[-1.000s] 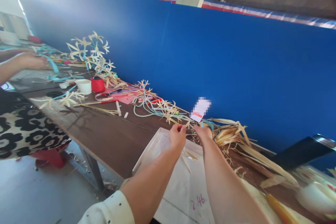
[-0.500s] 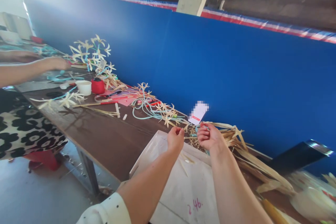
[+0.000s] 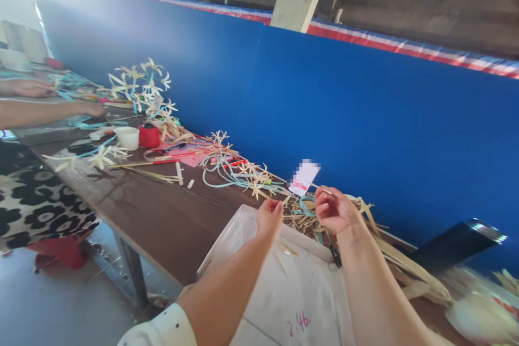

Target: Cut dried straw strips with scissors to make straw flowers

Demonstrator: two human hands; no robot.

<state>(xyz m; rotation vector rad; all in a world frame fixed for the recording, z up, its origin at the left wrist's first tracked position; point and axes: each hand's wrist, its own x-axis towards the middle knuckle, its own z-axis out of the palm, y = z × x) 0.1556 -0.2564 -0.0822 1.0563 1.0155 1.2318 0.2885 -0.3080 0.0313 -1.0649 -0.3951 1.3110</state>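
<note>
My left hand (image 3: 270,217) is closed in a pinch above the far edge of a shallow white tray (image 3: 259,294); whatever its fingertips hold is too small to make out. To its right, my right hand (image 3: 337,212) pinches a thin pale stick (image 3: 326,192) between thumb and fingers, the other fingers curled. Behind the hands stands a white card (image 3: 305,177) with a red mark, partly blurred. A heap of dry straw-like scraps (image 3: 300,221) lies under and between the hands, with a blue strip (image 3: 305,207) in it. Black scissor-like handles (image 3: 335,255) show below my right wrist.
Pale husk flowers on blue stems (image 3: 152,86) stand farther left. A white cup (image 3: 127,138) and red spool (image 3: 149,136) sit near a co-worker's hands (image 3: 91,110). Dry husks (image 3: 417,265) and a dark cylinder (image 3: 458,246) lie right, before a blue partition (image 3: 365,119).
My right hand has moved right and slightly away from my left, its fingers loosening so the pale stick shows. The black handles have come into view. The co-worker's hands have shifted too.
</note>
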